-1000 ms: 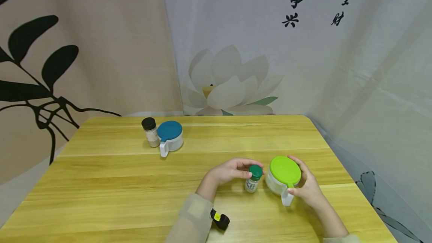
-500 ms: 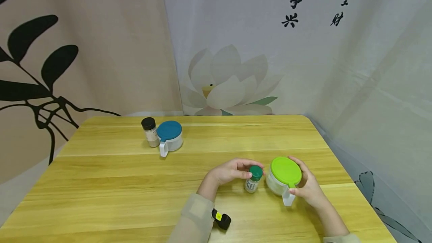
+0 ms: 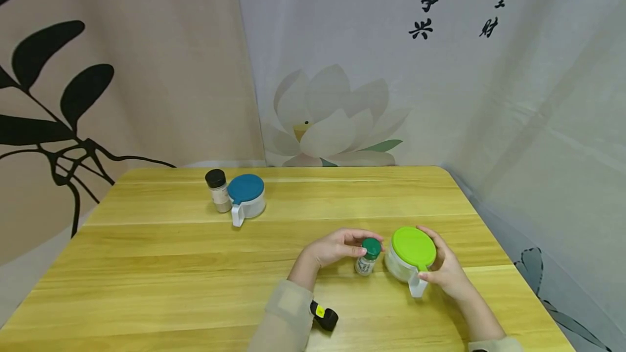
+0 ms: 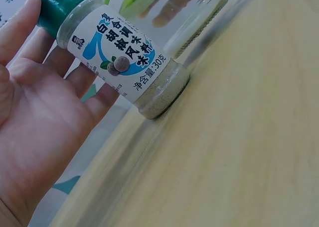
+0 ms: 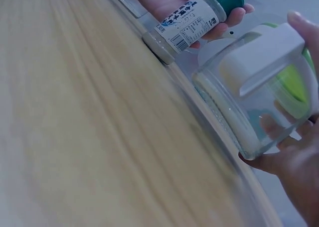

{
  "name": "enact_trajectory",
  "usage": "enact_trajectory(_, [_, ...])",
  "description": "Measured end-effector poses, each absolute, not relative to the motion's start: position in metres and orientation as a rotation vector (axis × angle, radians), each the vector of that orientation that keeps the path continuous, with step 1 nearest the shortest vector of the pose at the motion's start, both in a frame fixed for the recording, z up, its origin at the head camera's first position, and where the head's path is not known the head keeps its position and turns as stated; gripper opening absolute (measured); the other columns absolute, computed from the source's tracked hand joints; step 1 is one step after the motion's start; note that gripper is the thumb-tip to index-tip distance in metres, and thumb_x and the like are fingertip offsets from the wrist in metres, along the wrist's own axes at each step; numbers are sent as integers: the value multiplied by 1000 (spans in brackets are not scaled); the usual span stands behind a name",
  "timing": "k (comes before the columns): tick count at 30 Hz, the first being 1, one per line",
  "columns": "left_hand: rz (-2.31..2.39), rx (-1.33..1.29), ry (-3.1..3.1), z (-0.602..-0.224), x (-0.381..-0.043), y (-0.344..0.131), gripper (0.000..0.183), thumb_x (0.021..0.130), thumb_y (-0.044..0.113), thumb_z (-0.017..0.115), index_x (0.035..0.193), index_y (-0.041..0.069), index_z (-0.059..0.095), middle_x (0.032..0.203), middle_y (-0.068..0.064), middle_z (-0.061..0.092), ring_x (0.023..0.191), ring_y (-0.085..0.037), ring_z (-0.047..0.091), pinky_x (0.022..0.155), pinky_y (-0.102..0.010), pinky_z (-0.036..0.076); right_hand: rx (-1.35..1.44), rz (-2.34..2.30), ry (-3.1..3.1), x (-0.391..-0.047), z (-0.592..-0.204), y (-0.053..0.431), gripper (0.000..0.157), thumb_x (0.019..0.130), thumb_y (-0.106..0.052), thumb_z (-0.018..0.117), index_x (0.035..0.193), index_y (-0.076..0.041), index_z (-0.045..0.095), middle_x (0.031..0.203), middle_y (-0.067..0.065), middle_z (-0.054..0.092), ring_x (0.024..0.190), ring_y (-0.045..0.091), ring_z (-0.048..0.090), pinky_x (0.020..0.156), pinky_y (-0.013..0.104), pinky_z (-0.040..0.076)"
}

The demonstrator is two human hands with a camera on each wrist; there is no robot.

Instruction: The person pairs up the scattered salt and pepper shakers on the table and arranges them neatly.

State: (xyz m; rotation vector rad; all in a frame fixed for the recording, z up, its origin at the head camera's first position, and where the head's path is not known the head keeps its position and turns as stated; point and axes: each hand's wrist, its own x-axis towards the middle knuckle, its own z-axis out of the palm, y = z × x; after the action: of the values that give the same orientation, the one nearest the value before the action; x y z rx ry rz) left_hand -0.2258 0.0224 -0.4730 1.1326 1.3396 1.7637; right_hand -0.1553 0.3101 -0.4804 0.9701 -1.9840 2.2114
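Grasping a green-capped bottle [image 3: 367,261] and a green-lidded jar [image 3: 412,251] side by side.
The right hand's [image 3: 449,271] fingers curl round the jar; the left hand [image 3: 335,247] grips the bottle's cap [image 3: 371,247], both on the wooden table [image 3: 171,287]. Farther back, a blue-lidded jar [image 3: 246,197] and black-capped bottle [image 3: 219,194] stand before a curtain [image 3: 337,31].

The bare left hand [image 3: 332,249] pinches with thumb and fingers, its forearm [image 3: 303,275] slanting from a beige fabric sleeve [image 3: 286,311] toward the yellow wooden tabletop's [image 3: 171,265] right edge. Nearer that edge, the bare right hand [image 3: 447,271] grips wider, thumb and fingers curved, its forearm slanting leftward toward the far edge.
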Motion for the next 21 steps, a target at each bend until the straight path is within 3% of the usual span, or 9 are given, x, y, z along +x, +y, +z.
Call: enact_trajectory(21, [1833,1081,1322,-477,-229,25,46,99,7,50,140,-9,39,137,-32,42,123,-23,50,105,-38,35,863,2251,-2057,-159,-484,312,89,74,4,76,146,6,23,133,3,50,116,15,51,96,27,42])
